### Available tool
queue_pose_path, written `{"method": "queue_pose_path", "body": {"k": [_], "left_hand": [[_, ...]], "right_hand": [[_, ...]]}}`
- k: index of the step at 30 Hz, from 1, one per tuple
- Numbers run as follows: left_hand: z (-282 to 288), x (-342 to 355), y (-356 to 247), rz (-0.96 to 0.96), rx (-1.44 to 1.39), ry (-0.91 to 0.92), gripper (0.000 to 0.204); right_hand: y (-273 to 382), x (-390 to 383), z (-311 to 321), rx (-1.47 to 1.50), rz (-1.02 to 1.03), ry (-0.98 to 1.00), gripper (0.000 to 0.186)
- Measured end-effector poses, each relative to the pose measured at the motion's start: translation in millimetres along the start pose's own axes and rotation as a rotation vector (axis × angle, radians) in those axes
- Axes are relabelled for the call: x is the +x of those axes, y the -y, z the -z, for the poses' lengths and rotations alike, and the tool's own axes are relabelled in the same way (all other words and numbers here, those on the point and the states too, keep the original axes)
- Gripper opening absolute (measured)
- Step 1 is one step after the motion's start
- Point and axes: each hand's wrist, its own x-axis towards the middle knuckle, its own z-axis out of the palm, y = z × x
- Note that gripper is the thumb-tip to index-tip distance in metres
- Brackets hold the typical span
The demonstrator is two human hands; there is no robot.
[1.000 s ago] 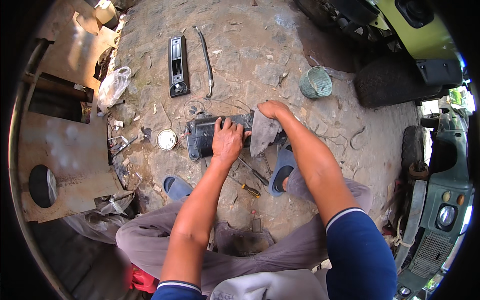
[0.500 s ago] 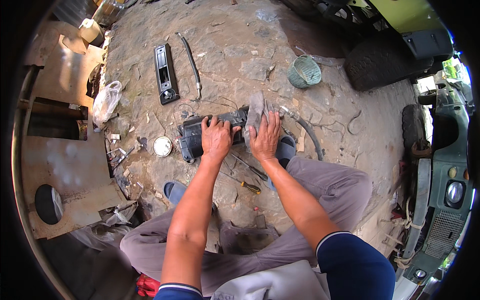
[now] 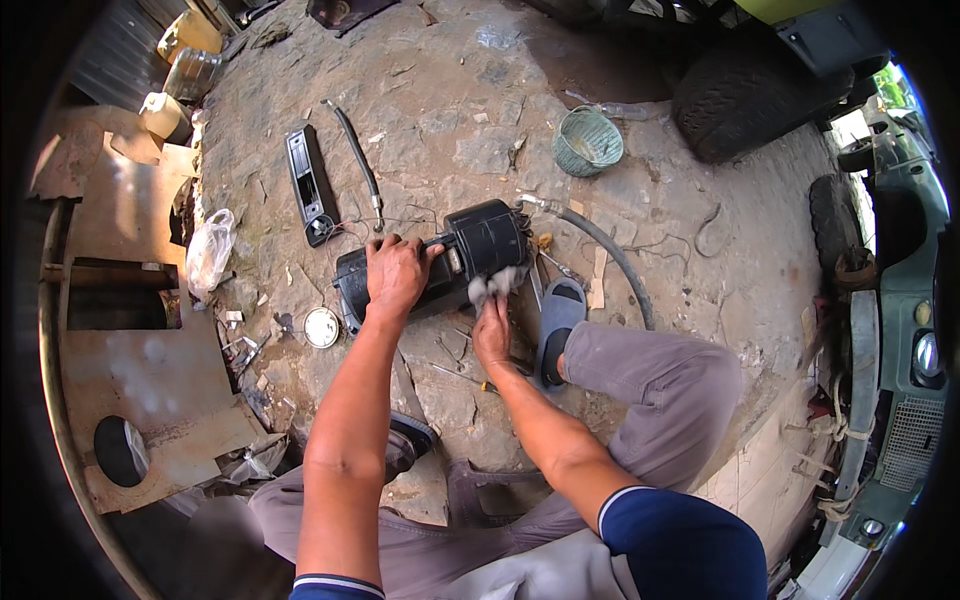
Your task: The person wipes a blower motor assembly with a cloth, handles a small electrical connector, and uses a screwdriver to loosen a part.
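Note:
A black plastic housing [image 3: 485, 235] with rounded, drum-like ends lies slantwise on the ground before me, thin wires trailing from it. My left hand [image 3: 397, 275] grips its left half from above, fingers curled over the top and thumb near the middle. In my right hand [image 3: 492, 330] is a bunched grey rag [image 3: 497, 287], pressed against the near side of the housing's right end. Those fingertips are partly hidden by the rag. Close to my right wrist, a screwdriver [image 3: 465, 377] with a yellow-and-black handle lies on the ground.
Beyond the housing lie a long black panel [image 3: 312, 185] and a short black hose [image 3: 355, 150]. A thicker hose [image 3: 605, 240] curves to the right, below a green basket [image 3: 588, 142]. A round white lid [image 3: 321, 327] sits left. Rusty sheet metal [image 3: 150, 370] borders the left; vehicle parts stand right.
The rag and my right hand have moved from atop the housing's right end down to its near side. That end is now uncovered. My left hand keeps its hold.

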Motion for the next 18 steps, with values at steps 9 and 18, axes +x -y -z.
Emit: {"method": "queue_pose_path", "body": {"k": [9, 18], "left_hand": [[2, 20, 19, -0.023, 0.041, 0.021, 0.047], [-3, 51, 29, 0.004, 0.033, 0.109, 0.049]], "right_hand": [[90, 128, 61, -0.051, 0.293, -0.085, 0.026], [58, 136, -1, -0.161, 0.451, -0.049, 0.030]]}}
